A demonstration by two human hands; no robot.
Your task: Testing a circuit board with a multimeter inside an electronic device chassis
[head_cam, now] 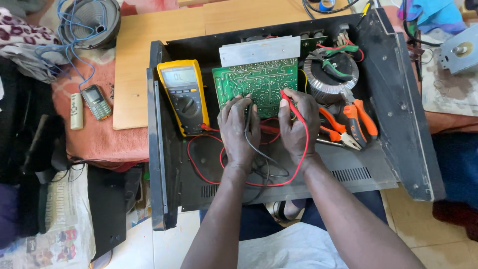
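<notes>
The green circuit board (256,85) lies copper side up inside the open black chassis (398,109), just below a silver heat sink (259,50), with a toroidal transformer (331,74) at its 3 o'clock. Both probes rest on the board's lower edge, so the probing looks to be under way; the yellow multimeter (183,97), at the board's 9 o'clock, is switched on, though its display is too small to read. How many points remain unchecked cannot be told.

The left hand (239,127) is closed around the black probe (247,112), fingers curled, tip pressed to the board near its 6 o'clock edge. The right hand (298,124) pinches the red probe (294,105) pen-fashion, its point touching the board at the 5 o'clock corner. Both wrists are low and the forearms run in from 6 o'clock.

Red and black leads (259,172) loop over the chassis floor back to the meter. Orange-handled pliers (356,124) lie at the right hand's 3 o'clock. Farther out, at 9 o'clock, a small mobile phone (96,101) rests on a pink cloth (94,134) beside the wooden desk (149,35).
</notes>
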